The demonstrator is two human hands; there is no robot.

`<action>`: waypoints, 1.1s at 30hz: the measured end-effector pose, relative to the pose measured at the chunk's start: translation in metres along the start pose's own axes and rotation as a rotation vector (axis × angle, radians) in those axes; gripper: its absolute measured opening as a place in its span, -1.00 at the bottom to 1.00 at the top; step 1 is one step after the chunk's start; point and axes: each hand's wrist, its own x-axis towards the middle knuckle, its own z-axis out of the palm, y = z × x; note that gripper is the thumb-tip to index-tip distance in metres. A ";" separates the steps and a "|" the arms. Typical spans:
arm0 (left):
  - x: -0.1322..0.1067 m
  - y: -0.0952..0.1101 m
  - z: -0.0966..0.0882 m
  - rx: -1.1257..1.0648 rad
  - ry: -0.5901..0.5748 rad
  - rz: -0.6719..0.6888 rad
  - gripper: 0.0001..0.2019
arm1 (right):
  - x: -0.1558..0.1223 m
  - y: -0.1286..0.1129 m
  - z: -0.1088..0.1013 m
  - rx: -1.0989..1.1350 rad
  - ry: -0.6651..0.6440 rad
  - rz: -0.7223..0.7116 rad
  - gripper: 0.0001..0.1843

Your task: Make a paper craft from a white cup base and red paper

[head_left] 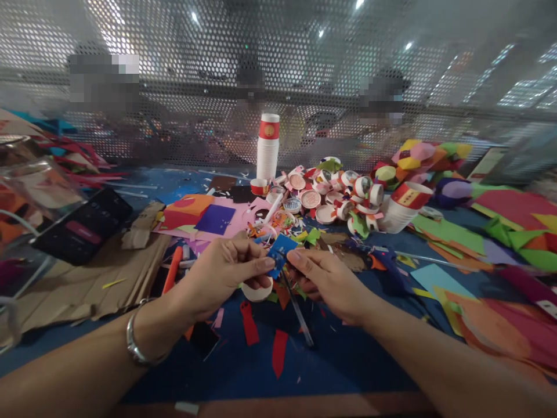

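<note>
A small piece of blue paper (282, 248) is held up between my two hands over the middle of the table. On its left edge, the thumb and fingers of my left hand (246, 262) pinch it. My right hand (319, 271) is closed at its right edge, thumb on top. Beneath the hands a slim clear pen (300, 316) slants toward me; whether its upper end touches my right hand, I cannot tell. A white paper cup bottom (257, 290) lies under my left fingers. Nearer to me are two red paper strips (279, 353).
A tall stack of paper cups (267, 151) stands at the back, beside a heap of cut cup pieces (311, 199). To the left, a phone (82, 226) leans above cardboard (82, 278). A blue glue gun (387, 267) lies right of my hands, near coloured paper (444, 278).
</note>
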 end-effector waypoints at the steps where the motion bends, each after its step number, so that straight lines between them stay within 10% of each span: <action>1: 0.000 0.000 0.000 -0.006 0.007 -0.002 -0.79 | 0.000 0.000 0.000 -0.002 0.006 0.002 -0.36; 33: 0.006 0.001 -0.010 -0.082 0.085 0.022 -0.82 | -0.001 0.003 -0.016 -0.030 0.094 -0.159 -0.51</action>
